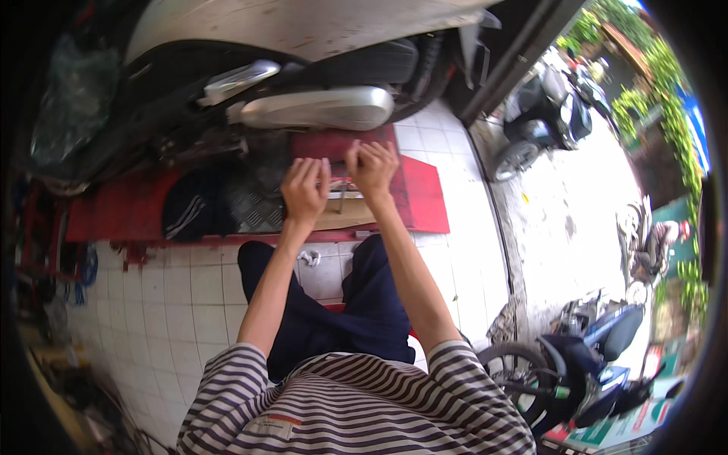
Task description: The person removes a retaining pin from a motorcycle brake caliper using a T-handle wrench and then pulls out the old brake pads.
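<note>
My left hand (305,188) and my right hand (371,171) are side by side above the red lift platform (423,196), close to the underside of a motor scooter (318,108). The fingers of both are curled in, thumbs facing each other. Whatever they may hold is too small or hidden to make out. Between my wrists, a thin metal rod-like piece (341,203) shows over a tan flat piece (356,218) on the platform. Left of my left hand lies a dark cloth-like item (199,205) with pale stripes.
The scooter's silver engine cover (315,108) overhangs the platform just beyond my hands. White floor tiles (189,280) surround my legs, with a small white crumpled thing (309,258) between my knees. Parked motorcycles (599,341) stand to the right, past the floor's edge.
</note>
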Available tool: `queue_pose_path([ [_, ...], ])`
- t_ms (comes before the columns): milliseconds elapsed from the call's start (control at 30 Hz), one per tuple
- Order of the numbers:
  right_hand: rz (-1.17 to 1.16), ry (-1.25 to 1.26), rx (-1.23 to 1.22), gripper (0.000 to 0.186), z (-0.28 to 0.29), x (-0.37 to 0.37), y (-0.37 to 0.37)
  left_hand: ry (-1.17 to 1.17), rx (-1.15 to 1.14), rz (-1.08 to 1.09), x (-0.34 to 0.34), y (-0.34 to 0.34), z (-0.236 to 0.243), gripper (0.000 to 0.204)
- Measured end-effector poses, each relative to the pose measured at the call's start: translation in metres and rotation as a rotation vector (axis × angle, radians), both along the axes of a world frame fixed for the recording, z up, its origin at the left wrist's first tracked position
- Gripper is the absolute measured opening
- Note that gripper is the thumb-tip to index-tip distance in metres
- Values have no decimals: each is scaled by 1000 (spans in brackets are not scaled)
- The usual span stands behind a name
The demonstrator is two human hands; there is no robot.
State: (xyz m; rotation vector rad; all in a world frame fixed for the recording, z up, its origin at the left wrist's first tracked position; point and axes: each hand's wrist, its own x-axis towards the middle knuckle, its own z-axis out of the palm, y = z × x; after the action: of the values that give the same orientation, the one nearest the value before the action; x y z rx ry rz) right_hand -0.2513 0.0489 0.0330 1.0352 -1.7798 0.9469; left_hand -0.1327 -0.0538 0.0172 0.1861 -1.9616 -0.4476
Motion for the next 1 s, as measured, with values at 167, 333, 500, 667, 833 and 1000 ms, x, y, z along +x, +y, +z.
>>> queue_pose_path([
  [167, 23, 5, -166, 33, -11, 6, 1, 24, -78, -48, 5, 11, -3, 27],
  [333, 6, 34, -198, 34, -5, 14, 10, 44, -43, -88, 6, 13, -8, 26],
  [500, 21, 22, -205, 35, -2, 17, 11, 28, -83, -100, 11, 13, -4, 25],
  [667, 44, -46, -120, 33, -7, 15, 20, -7, -75, -84, 6, 15, -8, 21],
  [833, 62, -184, 255, 35, 14, 37, 36, -57, -50, -81, 11, 3, -1, 9],
  [1000, 106, -343, 697, 27, 29, 56, 74, -188, 38, -249, 36, 12, 11, 5],
])
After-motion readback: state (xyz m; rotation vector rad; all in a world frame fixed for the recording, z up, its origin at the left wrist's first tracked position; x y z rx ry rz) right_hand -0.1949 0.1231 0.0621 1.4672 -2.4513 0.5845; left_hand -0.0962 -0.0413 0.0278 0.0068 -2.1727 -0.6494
